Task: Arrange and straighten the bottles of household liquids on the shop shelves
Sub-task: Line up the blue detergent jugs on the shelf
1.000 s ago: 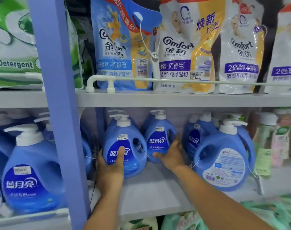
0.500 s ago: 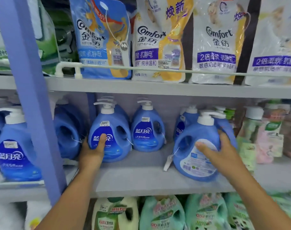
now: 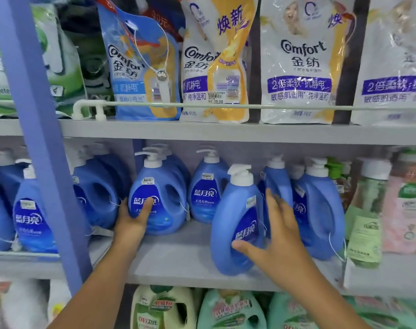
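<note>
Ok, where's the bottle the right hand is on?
Head view, middle shelf, right of centre: the bottle stands at the front edge, turned sideways, with the right hand on its right side.

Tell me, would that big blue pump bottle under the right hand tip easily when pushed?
Probably not: the blue bottle looks broad-based and, if full, heavy. Its smooth plastic might slide on the shelf. The right hand touches it with fingers spread.

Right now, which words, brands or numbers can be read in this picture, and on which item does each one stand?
"Comfort 金纺": white refill pouch on the upper shelf; also on the blue pouch.
"2倍柔软 抗静电": purple band on that white pouch.
"焕新": yellow-and-white pouch.
"10.00": price sticker on that pouch.
"蓝月亮": blue pump bottle held by the left hand.
"25.00": sticker on that bottle.
Green bottles' labels below: too blurred.
</note>
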A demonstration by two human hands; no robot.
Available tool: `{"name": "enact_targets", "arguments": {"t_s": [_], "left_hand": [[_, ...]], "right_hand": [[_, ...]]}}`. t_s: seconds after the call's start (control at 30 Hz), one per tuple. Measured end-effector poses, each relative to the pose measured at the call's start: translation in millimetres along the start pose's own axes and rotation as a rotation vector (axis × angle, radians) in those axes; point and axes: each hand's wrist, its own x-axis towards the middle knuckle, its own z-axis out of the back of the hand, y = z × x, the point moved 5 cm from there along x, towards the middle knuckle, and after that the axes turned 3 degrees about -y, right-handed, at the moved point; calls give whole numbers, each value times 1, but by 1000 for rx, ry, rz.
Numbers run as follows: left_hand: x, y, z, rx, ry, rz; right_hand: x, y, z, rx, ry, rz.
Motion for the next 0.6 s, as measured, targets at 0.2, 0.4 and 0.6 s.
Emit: {"name": "enact_targets", "arguments": {"t_s": [0.2,0.4,0.6], "left_hand": [[-6,1,-2,-51,47,1],[0,1,-4,-29,77,12],[11,1,-3,-44,42,-51]], "right_hand": [[32,2,-46,-11,-149,-45],[59,-12,-83,11,-307,-62],[77,-11,-108,30,-294,-100]]}}
